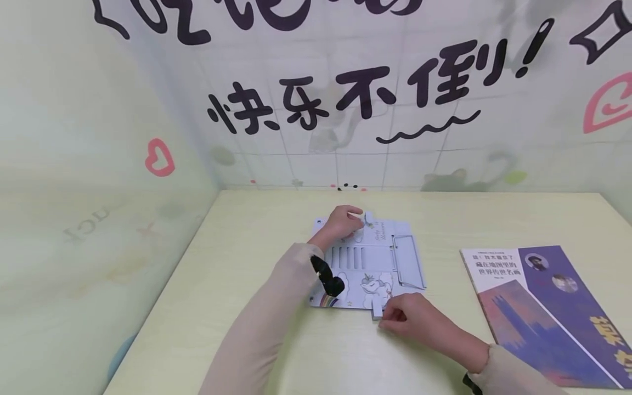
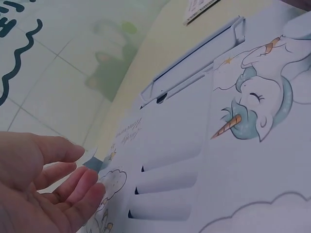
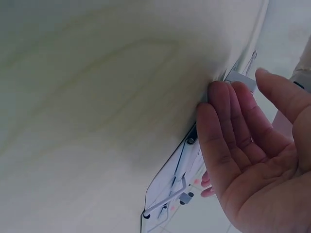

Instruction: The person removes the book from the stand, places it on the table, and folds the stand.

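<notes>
A flat white book stand (image 1: 380, 258) with a unicorn print, slots and a wire bracket (image 1: 411, 261) lies on the table. Its two page clips stick out at opposite edges. Beside the far clip (image 1: 368, 216) is my left hand (image 1: 342, 223), its fingers loosely bent and parted from the thumb, with nothing gripped in the left wrist view. My right hand (image 1: 417, 318) is next to the near clip (image 1: 377, 311). The right wrist view shows its fingers together, lightly bent, with the thumb apart from the clip (image 3: 239, 80); whether the fingertips touch the stand is hard to tell.
A large picture book (image 1: 543, 312) in purple and white lies on the table to the right. The pale table (image 1: 237, 263) meets a printed curtain (image 1: 345, 164) at the back and another on the left. A black strap camera (image 1: 328, 277) sits on my left wrist.
</notes>
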The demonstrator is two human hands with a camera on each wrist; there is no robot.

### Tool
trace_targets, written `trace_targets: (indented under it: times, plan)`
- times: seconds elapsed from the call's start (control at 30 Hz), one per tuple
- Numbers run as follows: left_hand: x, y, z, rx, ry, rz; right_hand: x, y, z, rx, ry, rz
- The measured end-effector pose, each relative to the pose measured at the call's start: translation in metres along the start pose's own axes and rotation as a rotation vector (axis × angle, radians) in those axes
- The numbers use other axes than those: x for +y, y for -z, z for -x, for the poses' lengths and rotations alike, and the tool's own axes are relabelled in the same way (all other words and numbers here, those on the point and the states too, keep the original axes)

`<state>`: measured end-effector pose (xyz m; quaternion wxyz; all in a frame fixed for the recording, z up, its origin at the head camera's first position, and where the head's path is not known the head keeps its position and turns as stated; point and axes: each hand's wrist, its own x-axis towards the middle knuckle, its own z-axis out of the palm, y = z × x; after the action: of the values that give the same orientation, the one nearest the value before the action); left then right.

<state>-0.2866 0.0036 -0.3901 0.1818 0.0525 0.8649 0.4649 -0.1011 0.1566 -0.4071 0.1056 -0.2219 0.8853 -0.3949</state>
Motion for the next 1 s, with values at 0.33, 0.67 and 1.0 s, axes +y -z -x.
trace_targets:
  times: [0.33,0.67,1.0]
  plan:
    - [0.004,-0.017,-0.017,0.041,-0.003,-0.033,0.0,0.001,-0.006,0.005,0.014,0.058]
    - [0.007,-0.019,-0.018,0.04,-0.003,-0.027,0.003,0.003,-0.008,0.012,0.006,0.069]
    - [0.003,-0.02,-0.016,0.025,0.006,-0.03,0.004,0.003,-0.01,0.041,-0.022,0.086]
